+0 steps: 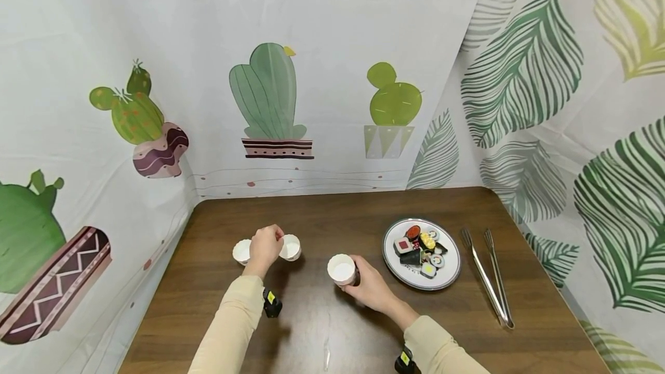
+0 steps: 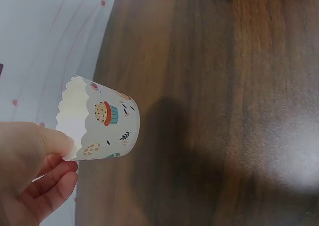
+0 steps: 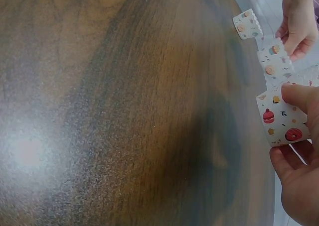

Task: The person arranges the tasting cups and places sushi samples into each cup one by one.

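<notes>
My left hand [image 1: 266,249] pinches the scalloped rim of a white paper baking cup [image 2: 110,120] printed with cupcakes and sprigs. In the head view this cup [image 1: 291,248] shows to the right of the fingers. A second paper baking cup [image 1: 241,251] stands on the table just left of that hand, partly hidden by it. My right hand [image 1: 368,284] grips a third baking cup [image 1: 340,270] around its side, mouth upward. Red cakes and doughnuts decorate its wall [image 3: 279,117], with the thumb on one side and fingers beneath in the right wrist view.
A round plate [image 1: 451,284] with several sushi pieces [image 1: 427,241] lies right of my right hand. Metal tongs [image 1: 485,273] rest beyond it, spread apart. The brown wooden table [image 1: 332,212] meets a printed cloth backdrop [image 1: 332,74] at the back and sides.
</notes>
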